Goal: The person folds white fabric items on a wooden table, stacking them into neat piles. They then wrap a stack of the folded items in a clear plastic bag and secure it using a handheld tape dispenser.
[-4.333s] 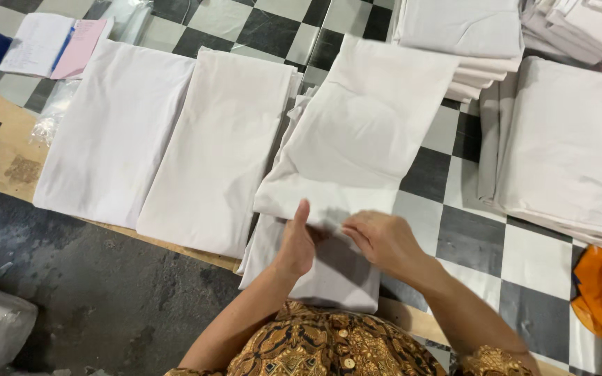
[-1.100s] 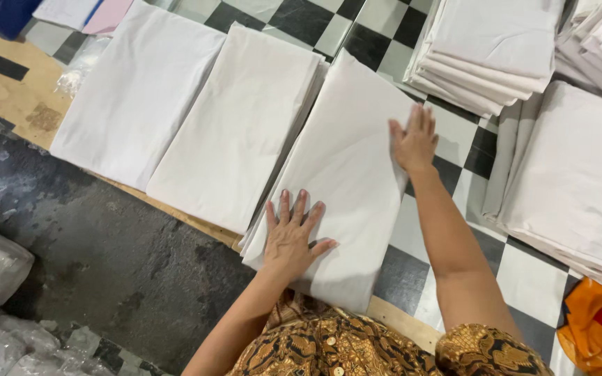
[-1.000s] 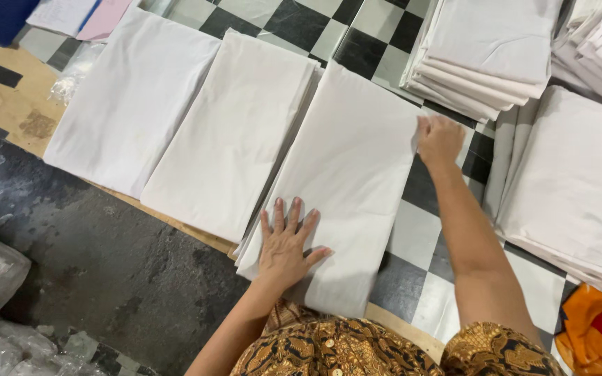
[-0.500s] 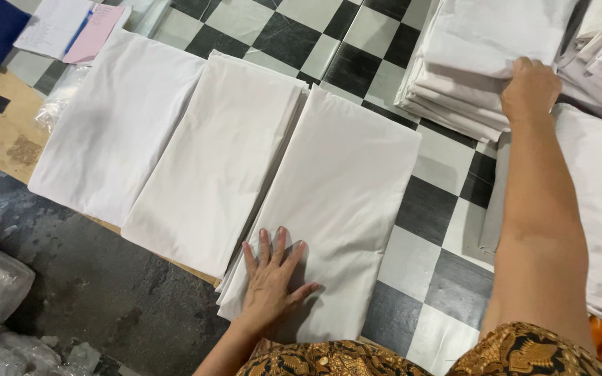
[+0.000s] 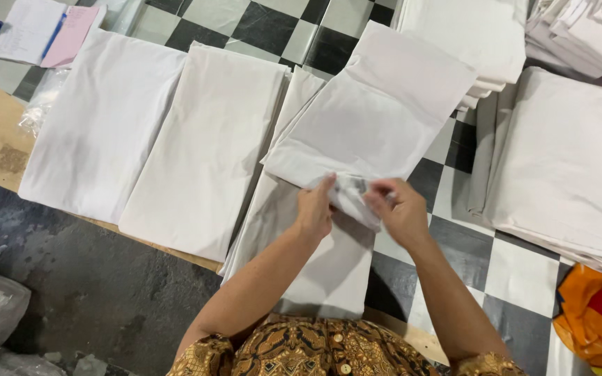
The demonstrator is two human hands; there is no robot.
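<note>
From the head view, both hands meet over the near middle of the table. The left hand and the right hand each pinch the near edge of a folded white cloth. Its near corner is turned up between the fingers, and a small tag shows there. The cloth's long axis runs from the hands away to the far right, so it lies beyond both grips, about equally close to each hand. It rests on another white piece lying flat beneath. Two more white pieces lie to the left, and stacks stand to the right. The table is checkered black and white, with a dark floor on the near left.
</note>
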